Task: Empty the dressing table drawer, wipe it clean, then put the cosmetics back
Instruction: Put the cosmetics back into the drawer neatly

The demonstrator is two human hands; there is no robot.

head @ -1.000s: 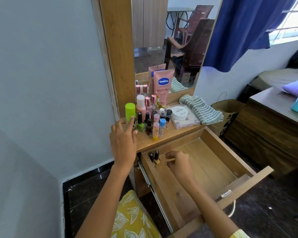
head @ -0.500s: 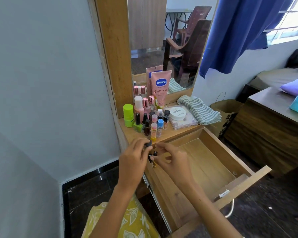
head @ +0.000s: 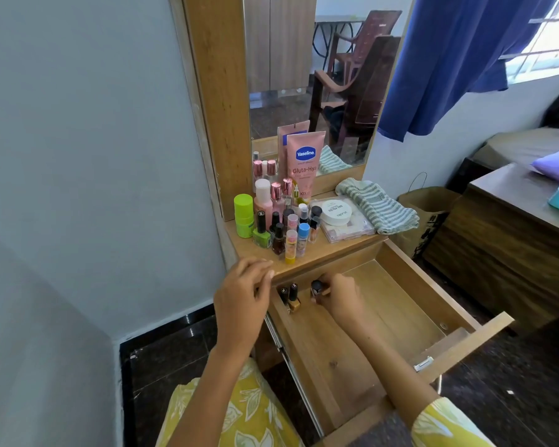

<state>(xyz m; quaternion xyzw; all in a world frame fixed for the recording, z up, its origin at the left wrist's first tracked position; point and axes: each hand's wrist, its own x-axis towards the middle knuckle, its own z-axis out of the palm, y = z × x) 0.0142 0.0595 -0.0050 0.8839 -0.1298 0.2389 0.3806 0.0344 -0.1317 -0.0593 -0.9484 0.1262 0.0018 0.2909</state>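
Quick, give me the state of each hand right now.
Left hand: open, fingers loosely curled, holding nothing.
Right hand: closed on a dark-capped nail polish bottle in the drawer.

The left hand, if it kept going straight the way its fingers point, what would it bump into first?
Probably the front edge of the dressing table top: the left hand points up and forward at it, fingertips almost there. Beyond stands the yellow lip balm tube. Depth is unclear.

Pink tube [head: 305, 166]; green-striped towel [head: 376, 208]; blue curtain [head: 459, 59].

Your right hand [head: 341, 296] hides most of the nail polish bottle [head: 317, 290]; the small labels on the desk [head: 336, 248] are unreadable.
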